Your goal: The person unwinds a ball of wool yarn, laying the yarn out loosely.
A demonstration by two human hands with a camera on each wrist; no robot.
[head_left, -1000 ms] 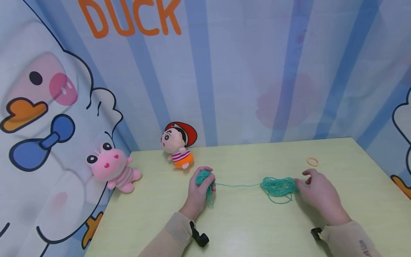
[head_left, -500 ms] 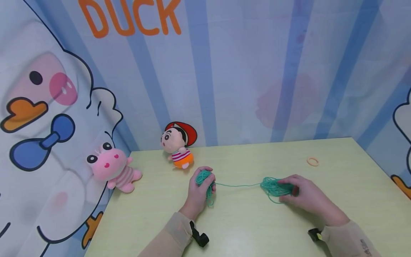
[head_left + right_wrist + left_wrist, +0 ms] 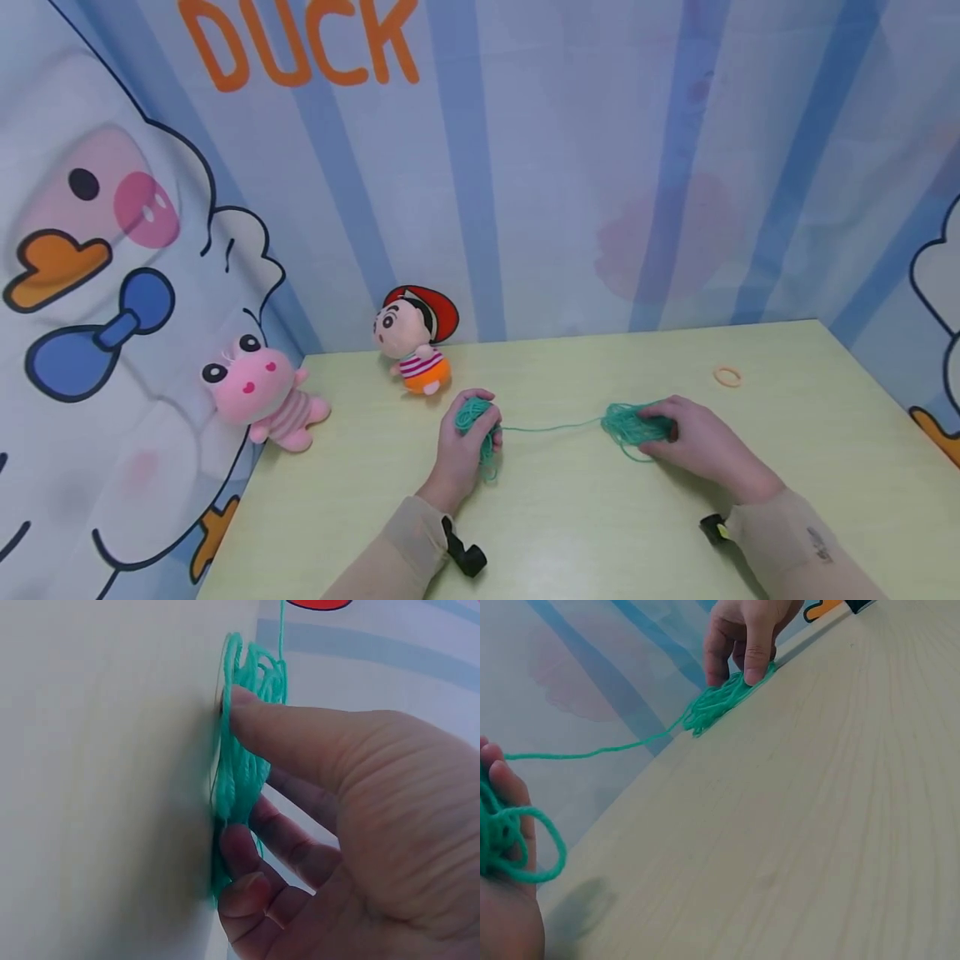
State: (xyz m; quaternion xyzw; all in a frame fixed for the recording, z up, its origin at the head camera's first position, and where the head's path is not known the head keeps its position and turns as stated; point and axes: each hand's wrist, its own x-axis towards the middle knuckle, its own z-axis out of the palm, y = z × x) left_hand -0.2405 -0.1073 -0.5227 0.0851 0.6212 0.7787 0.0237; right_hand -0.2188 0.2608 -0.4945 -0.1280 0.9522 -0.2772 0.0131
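Note:
A bundle of green yarn (image 3: 474,415) sits in my left hand (image 3: 457,458), with the thumb and fingers curled round it and a loop hanging below. My right hand (image 3: 705,442) grips a second, looser bundle of the same yarn (image 3: 632,425) between thumb and fingers. One strand (image 3: 551,429) runs across the gap from bundle to bundle, sagging slightly. In the right wrist view the looped yarn (image 3: 244,769) lies against the tabletop, with the thumb on one part and fingertips on another. The left wrist view shows the left hand's yarn (image 3: 510,840) only partly.
A pink hippo plush (image 3: 262,392) leans at the table's left edge. Behind the left hand sits a plush doll (image 3: 416,342) with a red cap. A small orange ring (image 3: 727,377) lies at the back right of the pale table (image 3: 555,533). A printed curtain hangs behind.
My right hand has come in from the right bundle's end, taken hold of the yarn, and shifted it slightly left and back. The left hand keeps its hold in nearly the same place.

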